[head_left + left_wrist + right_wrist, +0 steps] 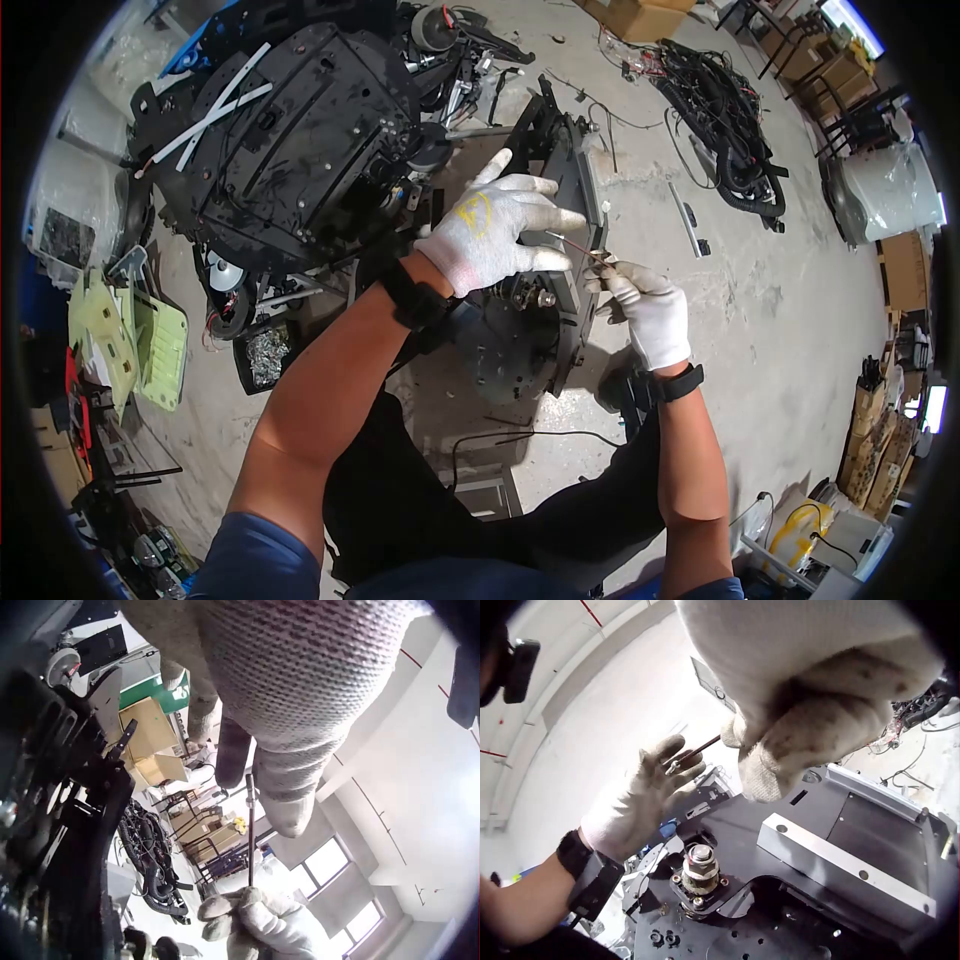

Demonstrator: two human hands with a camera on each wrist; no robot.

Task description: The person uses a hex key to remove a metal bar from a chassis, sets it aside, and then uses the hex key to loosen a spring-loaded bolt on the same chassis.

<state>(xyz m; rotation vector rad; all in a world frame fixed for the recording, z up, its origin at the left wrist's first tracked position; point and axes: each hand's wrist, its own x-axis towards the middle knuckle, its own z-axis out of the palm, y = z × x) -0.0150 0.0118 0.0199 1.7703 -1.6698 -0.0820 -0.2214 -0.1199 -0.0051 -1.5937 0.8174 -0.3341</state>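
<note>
While two gloved hands share one thin rod (575, 245), right hand (650, 315) pinches near end, left hand (500, 235) fingertips pinch far end. Beneath: one black metal frame (885, 825) on floor. Beyond: one cable heap (725, 110).

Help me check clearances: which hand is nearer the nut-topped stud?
Left. The left hand lies just above the stud, pinching a thin rod; the right hand holds the rod's other end, farther to the right.

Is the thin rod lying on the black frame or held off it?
Held off: left hand and right hand pinch the thin rod above the black frame.
</note>
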